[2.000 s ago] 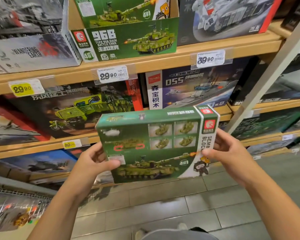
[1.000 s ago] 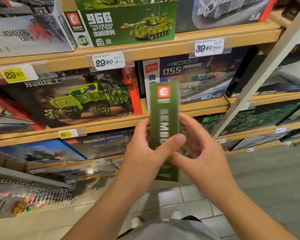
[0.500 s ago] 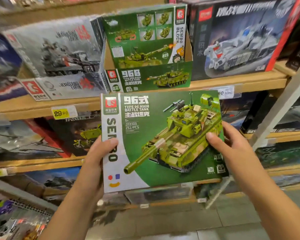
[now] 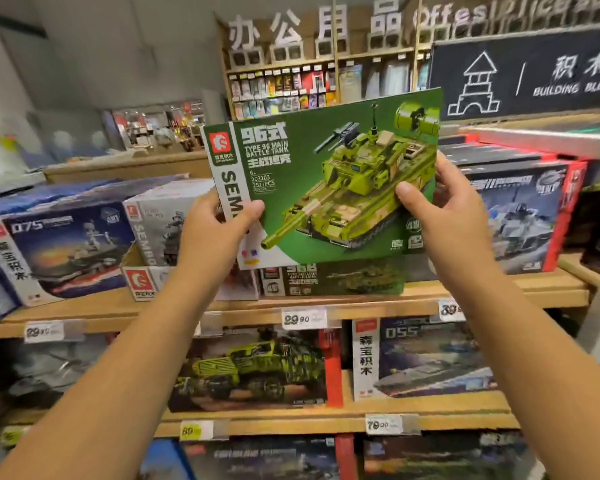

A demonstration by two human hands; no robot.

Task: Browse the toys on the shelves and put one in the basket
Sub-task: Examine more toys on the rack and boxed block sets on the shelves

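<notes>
Forearms reach up from the bottom corners, two of them, bare. Left hand (image 4: 212, 230) pinches the white left strip of the green tank box (image 4: 323, 178), thumb on the printed front, fingers hidden behind. Right hand (image 4: 444, 209) pinches the box's right edge the same way, thumb laid across the tank picture and fingers curled round the back. One box is held, then, spanning the gap between the two hands, its front facing the camera and its right side tipped slightly higher than the left; it hangs in the air in front of the upper shelf (image 4: 326, 304), touching nothing but the hands.

Directly behind and below it, one green tank display carton (image 4: 333, 277) stands on that shelf. To its left are a grey-and-white box (image 4: 160, 223) and a blue warship box (image 4: 63, 251); to its right, a red-edged box (image 4: 523, 216). Three white price tags show along this shelf's edge, the middle price tag (image 4: 303, 318) reading 29.90. One shelf down stand a green truck box (image 4: 253, 368) and a box marked 055 (image 4: 426, 358). Farthest back hangs one dark "BUILDING BLOCK" sign (image 4: 527, 71).
</notes>
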